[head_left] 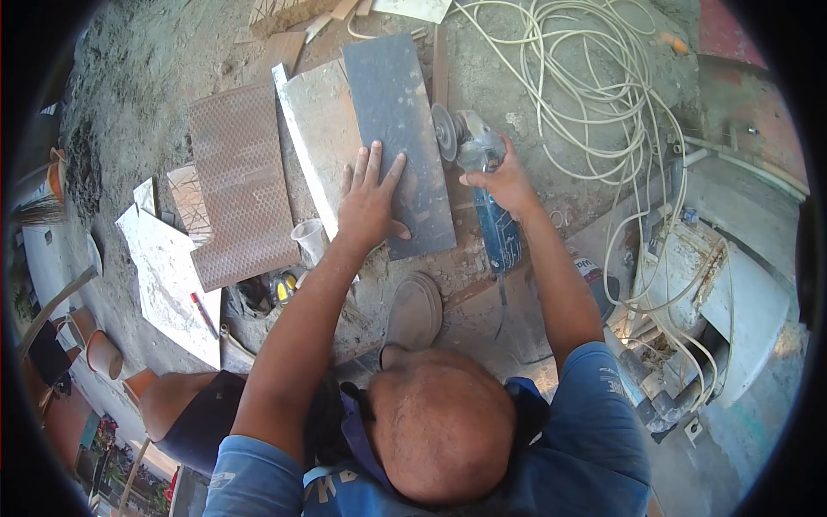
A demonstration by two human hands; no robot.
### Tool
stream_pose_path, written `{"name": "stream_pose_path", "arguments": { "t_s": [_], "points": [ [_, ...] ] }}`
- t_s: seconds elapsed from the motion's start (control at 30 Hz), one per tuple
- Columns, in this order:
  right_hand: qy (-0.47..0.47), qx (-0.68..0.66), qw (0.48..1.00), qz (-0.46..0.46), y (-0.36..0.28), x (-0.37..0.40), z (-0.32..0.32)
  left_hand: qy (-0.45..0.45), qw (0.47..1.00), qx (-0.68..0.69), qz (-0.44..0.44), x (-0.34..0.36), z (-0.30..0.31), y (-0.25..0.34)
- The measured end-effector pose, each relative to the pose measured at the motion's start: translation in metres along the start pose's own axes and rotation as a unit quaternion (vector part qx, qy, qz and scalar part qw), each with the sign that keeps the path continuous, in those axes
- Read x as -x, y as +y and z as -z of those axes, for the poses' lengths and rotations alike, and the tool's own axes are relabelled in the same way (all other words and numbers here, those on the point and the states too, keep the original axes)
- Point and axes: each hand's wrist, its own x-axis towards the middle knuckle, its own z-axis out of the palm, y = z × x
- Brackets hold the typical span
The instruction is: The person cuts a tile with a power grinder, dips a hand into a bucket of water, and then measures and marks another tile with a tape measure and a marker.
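My left hand [369,202] lies flat with fingers spread, pressing on a dark grey tile [401,103] and the edge of a beige tile [320,108] beneath it. Wrapped round the head of a blue angle grinder [498,226] is my right hand [508,179]. The grinder's round disc [444,131] stands upright at the right long edge of the dark tile. A white strip [301,142] runs along the beige tile's left side. Close by my left wrist is a pale plastic cup [308,238].
A brown patterned tile [241,185] and broken white tile pieces [177,289] with a red marker [203,314] lie at left. A yellow-and-black tool [282,288] is near the cup. Coiled pale cable [594,77] spreads at upper right, above a rusty white appliance [680,271]. A shoe [414,310] stands below the tiles.
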Motion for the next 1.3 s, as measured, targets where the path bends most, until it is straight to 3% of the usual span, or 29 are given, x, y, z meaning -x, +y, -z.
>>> {"name": "stream_pose_path", "arguments": {
  "t_s": [1.3],
  "points": [
    [0.005,0.032,0.999,0.008,-0.014,-0.029,-0.001,0.007,1.000,0.007,-0.011,0.000,0.001,-0.001]
  ]
}}
